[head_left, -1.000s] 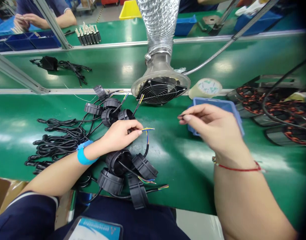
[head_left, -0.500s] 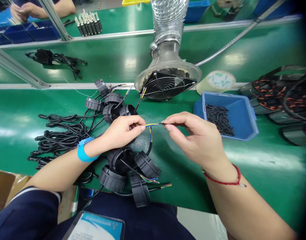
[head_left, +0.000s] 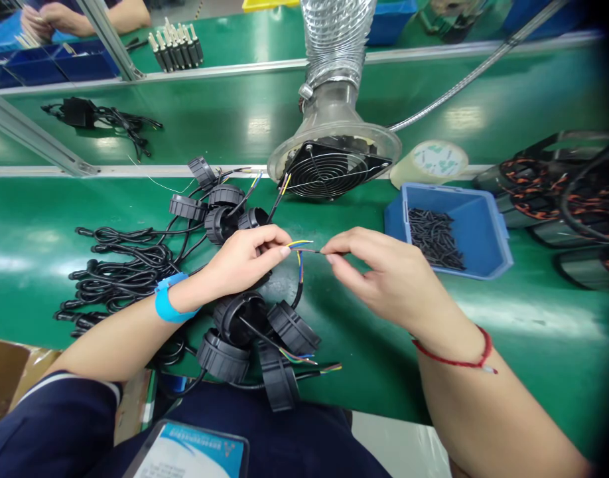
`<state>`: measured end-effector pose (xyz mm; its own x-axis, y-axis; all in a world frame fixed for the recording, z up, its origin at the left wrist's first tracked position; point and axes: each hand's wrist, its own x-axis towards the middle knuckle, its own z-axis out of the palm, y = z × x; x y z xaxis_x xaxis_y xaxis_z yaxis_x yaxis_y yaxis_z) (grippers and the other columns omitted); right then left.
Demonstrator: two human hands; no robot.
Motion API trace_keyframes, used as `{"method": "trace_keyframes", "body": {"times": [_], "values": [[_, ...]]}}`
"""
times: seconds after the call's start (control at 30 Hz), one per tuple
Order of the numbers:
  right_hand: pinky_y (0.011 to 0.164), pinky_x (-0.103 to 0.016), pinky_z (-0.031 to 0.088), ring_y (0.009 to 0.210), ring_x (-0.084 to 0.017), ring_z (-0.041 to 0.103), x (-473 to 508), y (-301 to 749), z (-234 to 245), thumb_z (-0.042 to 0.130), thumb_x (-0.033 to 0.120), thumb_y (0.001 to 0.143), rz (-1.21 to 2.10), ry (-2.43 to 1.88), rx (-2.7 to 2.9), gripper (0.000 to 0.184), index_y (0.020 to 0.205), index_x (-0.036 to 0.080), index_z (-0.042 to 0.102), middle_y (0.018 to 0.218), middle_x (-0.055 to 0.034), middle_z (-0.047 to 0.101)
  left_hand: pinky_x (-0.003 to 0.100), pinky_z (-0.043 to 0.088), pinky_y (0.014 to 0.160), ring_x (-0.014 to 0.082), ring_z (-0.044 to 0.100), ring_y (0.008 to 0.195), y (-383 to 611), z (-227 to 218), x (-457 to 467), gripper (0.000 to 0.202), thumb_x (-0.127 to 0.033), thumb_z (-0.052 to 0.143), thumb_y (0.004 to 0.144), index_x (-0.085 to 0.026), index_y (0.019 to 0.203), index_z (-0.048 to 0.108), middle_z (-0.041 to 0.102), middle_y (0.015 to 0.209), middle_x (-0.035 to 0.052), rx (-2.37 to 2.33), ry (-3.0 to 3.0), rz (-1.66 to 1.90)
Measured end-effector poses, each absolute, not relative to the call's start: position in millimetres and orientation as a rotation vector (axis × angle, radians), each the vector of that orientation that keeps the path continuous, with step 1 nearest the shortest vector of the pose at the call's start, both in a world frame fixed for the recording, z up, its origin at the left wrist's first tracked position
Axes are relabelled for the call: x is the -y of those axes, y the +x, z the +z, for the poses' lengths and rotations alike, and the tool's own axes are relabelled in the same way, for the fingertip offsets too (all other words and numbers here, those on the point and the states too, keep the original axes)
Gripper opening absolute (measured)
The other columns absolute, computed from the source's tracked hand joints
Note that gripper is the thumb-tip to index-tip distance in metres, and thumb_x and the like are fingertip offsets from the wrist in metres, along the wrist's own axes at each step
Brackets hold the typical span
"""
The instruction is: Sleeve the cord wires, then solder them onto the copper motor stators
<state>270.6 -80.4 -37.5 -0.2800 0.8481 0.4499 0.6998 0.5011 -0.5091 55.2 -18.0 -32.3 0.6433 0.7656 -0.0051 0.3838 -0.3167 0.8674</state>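
Observation:
My left hand (head_left: pixel 257 255) is closed in a pinch on thin coloured wires (head_left: pixel 301 243), with yellow and blue ends sticking out to the right. One darker wire runs straight across to my right hand (head_left: pixel 369 265). Thumb and forefinger of that hand pinch a small black sleeve (head_left: pixel 320 251) at the wire's end; the fingertips hide part of it. Below the left hand stand black ribbed caps (head_left: pixel 223 356) with cables through them, their coloured wire ends bare. More such caps (head_left: pixel 225 196) lie beyond the hand.
Coiled black cables (head_left: pixel 120 265) lie at left. A blue bin (head_left: pixel 483 232) holds many black sleeves (head_left: pixel 434 239). A fume duct with a fan (head_left: pixel 329 172) hangs ahead, a tape roll (head_left: pixel 431 162) beside it. Dark round parts (head_left: pixel 528 206) stand at right. Another person's hands (head_left: pixel 60 20) are at back left.
My right hand has shifted slightly lower, and the pinched wire now stands apart from the yellow and blue ones. The black adapter with cables on the far green surface has slid left.

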Motion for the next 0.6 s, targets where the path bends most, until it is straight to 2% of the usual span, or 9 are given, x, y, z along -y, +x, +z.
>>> {"method": "trace_keyframes", "body": {"times": [0.17,0.27,0.47,0.6], "values": [[0.063,-0.026,0.051,0.067,-0.013,0.063,79,268,-40,0.056,0.016,0.085,0.511,-1.313,1.893,0.009,0.084,0.022,0.061,0.077,0.0006,0.068,0.02,0.037,0.057,0.0088,0.047,0.063,56,-30,16,0.021,-0.031,0.055,0.086,-0.013,0.08,0.063,0.057,0.069,-0.0013,-0.913,1.874,0.504],[0.063,-0.027,0.052,0.066,-0.014,0.063,80,266,-37,0.055,0.015,0.085,0.423,-1.302,1.911,0.01,0.083,0.023,0.061,0.076,0.0001,0.068,0.02,0.034,0.055,0.0079,0.043,0.059,57,-29,17,0.018,-0.028,0.055,0.084,-0.013,0.077,0.063,0.054,0.065,-0.0025,-0.918,1.87,0.477],[0.071,-0.032,0.055,0.076,-0.018,0.067,82,252,-36,0.052,0.013,0.088,0.097,-1.203,2.065,0.015,0.087,0.024,0.062,0.083,-0.0031,0.071,0.02,0.027,0.049,0.0068,0.036,0.053,58,-30,19,0.02,-0.029,0.054,0.083,-0.013,0.072,0.06,0.045,0.058,-0.0048,-0.964,1.83,0.451],[0.071,-0.032,0.056,0.075,-0.017,0.066,80,239,-44,0.052,0.012,0.088,0.193,-1.185,1.933,0.016,0.087,0.024,0.064,0.08,-0.0019,0.069,0.02,0.029,0.05,0.0071,0.039,0.054,58,-33,18,0.021,-0.03,0.053,0.083,-0.013,0.072,0.06,0.049,0.06,-0.0037,-0.966,1.8,0.491]]}}
